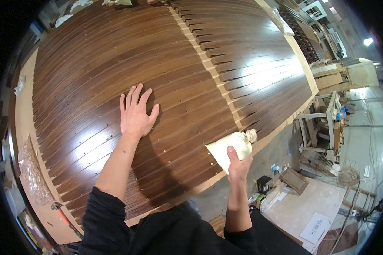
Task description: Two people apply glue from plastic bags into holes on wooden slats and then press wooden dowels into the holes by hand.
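Dark brown glossy wooden slats (98, 72) lie side by side on a pale board, with rows of small holes along them. My left hand (137, 114) rests on the slats, palm down, fingers stretched out and thumb spread. In my right hand (239, 165) is a cream-coloured piping bag (232, 145), full and cone-shaped, with its knotted end (251, 135) at the upper right. The bag's narrow side points left over the slats near the board's front right edge. Whether its tip touches the wood I cannot tell.
Shorter dark slats (259, 63) lie beyond a pale strip (200, 53). At the left edge are a crumpled clear plastic bag (33, 174) and a red-handled hammer (66, 219). A low pale table (323, 191) and a wooden stand (315, 115) stand at the right.
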`<move>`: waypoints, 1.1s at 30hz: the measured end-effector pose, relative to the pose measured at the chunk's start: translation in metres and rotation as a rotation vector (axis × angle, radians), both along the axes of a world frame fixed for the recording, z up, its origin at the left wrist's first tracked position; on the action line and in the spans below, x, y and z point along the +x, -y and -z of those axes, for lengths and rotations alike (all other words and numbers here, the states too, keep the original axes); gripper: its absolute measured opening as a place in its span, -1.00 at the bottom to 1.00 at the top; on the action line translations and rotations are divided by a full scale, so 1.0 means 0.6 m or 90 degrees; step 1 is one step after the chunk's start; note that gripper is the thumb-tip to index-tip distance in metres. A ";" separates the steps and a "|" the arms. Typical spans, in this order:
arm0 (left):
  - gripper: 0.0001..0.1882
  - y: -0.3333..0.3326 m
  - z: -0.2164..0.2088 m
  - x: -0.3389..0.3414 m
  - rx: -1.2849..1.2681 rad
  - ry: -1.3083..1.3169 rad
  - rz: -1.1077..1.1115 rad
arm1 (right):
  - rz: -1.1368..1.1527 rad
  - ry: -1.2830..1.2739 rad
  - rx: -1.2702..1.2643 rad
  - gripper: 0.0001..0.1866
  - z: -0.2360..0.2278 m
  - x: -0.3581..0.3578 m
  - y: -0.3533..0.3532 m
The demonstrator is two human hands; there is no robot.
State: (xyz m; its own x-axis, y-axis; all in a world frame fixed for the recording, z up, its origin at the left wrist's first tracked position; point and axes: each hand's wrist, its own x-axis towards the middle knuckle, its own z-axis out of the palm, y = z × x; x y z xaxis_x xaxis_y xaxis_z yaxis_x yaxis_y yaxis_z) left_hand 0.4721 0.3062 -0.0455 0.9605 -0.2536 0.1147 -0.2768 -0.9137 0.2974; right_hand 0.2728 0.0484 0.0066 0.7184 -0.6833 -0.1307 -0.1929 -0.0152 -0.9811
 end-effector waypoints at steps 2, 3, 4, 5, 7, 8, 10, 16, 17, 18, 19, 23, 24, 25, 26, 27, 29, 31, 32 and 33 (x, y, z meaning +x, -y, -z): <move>-0.39 0.002 0.000 0.000 -0.006 -0.002 -0.002 | -0.005 -0.036 -0.015 -0.48 0.002 0.008 -0.003; -0.39 0.002 0.001 0.000 -0.005 -0.004 0.001 | -0.007 -0.036 -0.015 -0.48 0.005 0.011 -0.003; -0.39 0.001 0.002 0.000 -0.004 -0.006 0.004 | -0.015 -0.034 -0.025 -0.47 0.009 0.014 -0.002; -0.39 0.000 0.002 0.000 -0.004 -0.007 0.002 | -0.024 -0.031 -0.035 -0.46 0.012 0.017 -0.003; -0.39 -0.003 0.002 0.001 -0.007 -0.002 0.004 | -0.023 -0.044 -0.034 -0.45 0.011 0.022 -0.006; -0.39 -0.002 0.001 0.001 -0.008 -0.002 0.002 | -0.020 -0.055 -0.034 -0.43 0.010 0.024 -0.006; -0.39 0.000 -0.002 0.002 -0.007 -0.003 0.004 | -0.027 -0.060 -0.039 -0.43 0.010 0.026 -0.005; -0.39 -0.003 0.001 0.003 -0.018 -0.005 0.002 | -0.036 -0.077 -0.045 -0.45 0.003 0.027 -0.004; -0.39 -0.001 0.000 0.002 -0.018 -0.004 0.001 | -0.027 -0.076 -0.046 -0.47 -0.001 0.027 -0.002; -0.39 0.000 -0.002 0.002 -0.016 -0.008 0.003 | -0.028 -0.075 -0.047 -0.47 -0.005 0.030 0.000; -0.39 0.001 -0.003 0.002 -0.014 -0.013 0.005 | -0.018 -0.039 -0.021 -0.49 -0.009 0.033 0.002; -0.38 -0.002 0.002 0.002 -0.005 -0.006 0.003 | 0.014 0.012 0.005 -0.52 -0.013 0.062 -0.007; -0.38 -0.001 -0.001 0.002 -0.007 -0.012 0.003 | 0.022 0.021 0.015 -0.51 -0.012 0.068 -0.008; -0.38 0.001 -0.003 0.001 -0.009 -0.018 0.003 | 0.021 0.021 0.015 -0.51 -0.008 0.073 -0.007; -0.38 0.000 -0.003 0.001 -0.008 -0.018 0.000 | 0.008 0.010 0.003 -0.50 -0.002 0.079 -0.007; -0.38 -0.001 -0.002 0.001 -0.012 -0.011 0.004 | -0.004 -0.001 -0.009 -0.50 0.001 0.084 -0.008; -0.38 -0.003 -0.002 0.001 -0.017 -0.005 0.004 | -0.011 -0.022 -0.008 -0.49 -0.001 0.088 -0.010; -0.39 -0.003 -0.003 0.002 -0.019 -0.003 0.007 | -0.017 -0.044 -0.007 -0.48 -0.006 0.092 -0.012; -0.39 -0.004 -0.003 0.002 -0.019 -0.004 0.006 | -0.028 -0.067 -0.015 -0.46 -0.009 0.092 -0.013; -0.39 -0.004 -0.002 0.002 -0.024 -0.002 0.008 | -0.038 -0.090 -0.022 -0.45 -0.010 0.092 -0.014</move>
